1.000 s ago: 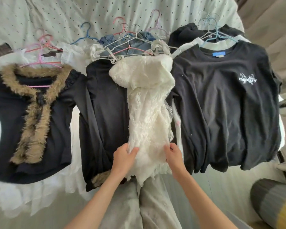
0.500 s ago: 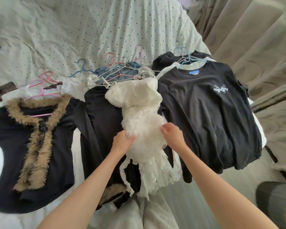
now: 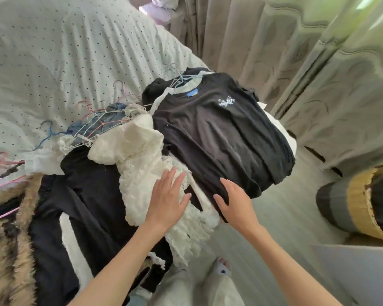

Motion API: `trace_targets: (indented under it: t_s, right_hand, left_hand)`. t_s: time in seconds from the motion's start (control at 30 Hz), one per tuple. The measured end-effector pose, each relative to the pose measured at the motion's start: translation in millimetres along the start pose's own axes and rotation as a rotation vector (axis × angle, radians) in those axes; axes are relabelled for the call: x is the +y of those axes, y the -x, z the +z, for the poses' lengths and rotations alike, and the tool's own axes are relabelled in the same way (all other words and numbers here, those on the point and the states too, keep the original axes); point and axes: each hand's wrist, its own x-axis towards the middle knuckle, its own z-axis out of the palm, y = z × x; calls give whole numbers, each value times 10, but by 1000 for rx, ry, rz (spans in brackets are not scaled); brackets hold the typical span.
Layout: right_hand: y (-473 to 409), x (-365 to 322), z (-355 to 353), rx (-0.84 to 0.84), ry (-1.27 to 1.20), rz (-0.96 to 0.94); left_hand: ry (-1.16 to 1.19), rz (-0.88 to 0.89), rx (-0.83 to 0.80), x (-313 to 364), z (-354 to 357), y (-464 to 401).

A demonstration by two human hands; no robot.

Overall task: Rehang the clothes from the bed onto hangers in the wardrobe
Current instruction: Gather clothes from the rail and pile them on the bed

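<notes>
A cream lace garment (image 3: 139, 155) lies bunched on the bed, still on its white wire hanger (image 3: 91, 131). My left hand (image 3: 167, 197) rests flat on its lower part with fingers spread. My right hand (image 3: 232, 202) hovers with straight fingers at the hem of a black T-shirt (image 3: 219, 133) with a white chest logo, on blue hangers (image 3: 175, 76). Under the lace lies a black long-sleeved top (image 3: 91, 180). At the left sits a black cardigan with tan fur trim (image 3: 13, 235) on pink hangers (image 3: 0, 168).
The dotted white bedspread (image 3: 64, 51) covers the bed behind the clothes. Beige curtains (image 3: 296, 62) hang along the right. A striped grey and yellow cushion (image 3: 358, 208) sits at the right edge. My feet and pale trousers (image 3: 208, 283) show below.
Both hands have let go of the lace garment, which they had gathered up from its hem. The fingers now lie straight. The view has swung to the right toward the curtains.
</notes>
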Motion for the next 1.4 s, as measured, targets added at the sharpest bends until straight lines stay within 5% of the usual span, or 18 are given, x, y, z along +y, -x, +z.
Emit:
trace_targets:
  t_s: [0.33,0.6,1.07,1.4]
  right_hand:
    - [1582,1724,-1103,333,87,410]
    - [3109,2734,-1699,554,83,823]
    - [5198,3297,-1883,1022,90,1501]
    - [6355,3087,-1887,1300,299,1835]
  left_hand:
    - [-199,521,-174,1716,879,-46]
    - [-126,1063,-205,3653,1753,237]
    - [-91,1947,-459,6476,2674,1525]
    - [-57,2261,-900,7272,3183,3173]
